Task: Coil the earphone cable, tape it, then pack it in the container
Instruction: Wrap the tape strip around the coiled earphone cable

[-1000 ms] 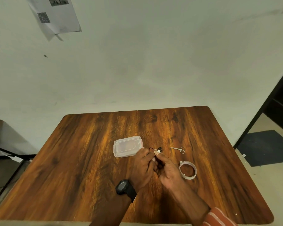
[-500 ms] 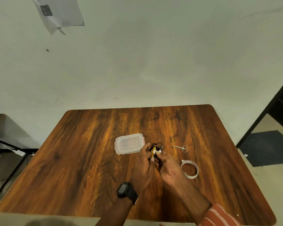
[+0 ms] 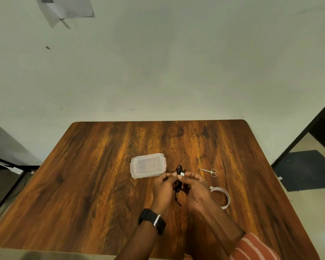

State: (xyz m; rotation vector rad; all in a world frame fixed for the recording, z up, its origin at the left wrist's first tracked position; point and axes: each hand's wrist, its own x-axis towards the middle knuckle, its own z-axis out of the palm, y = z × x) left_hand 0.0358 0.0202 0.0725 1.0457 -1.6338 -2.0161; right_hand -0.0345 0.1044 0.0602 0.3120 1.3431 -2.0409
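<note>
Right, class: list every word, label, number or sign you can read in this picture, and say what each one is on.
None can be read.
Paper sheet on the wall: a dark printed block at its top edge, cut off by the frame and too blurred to read.
Wristwatch: no visible digits.
Container, tape roll, scissors: no lettering visible.
</note>
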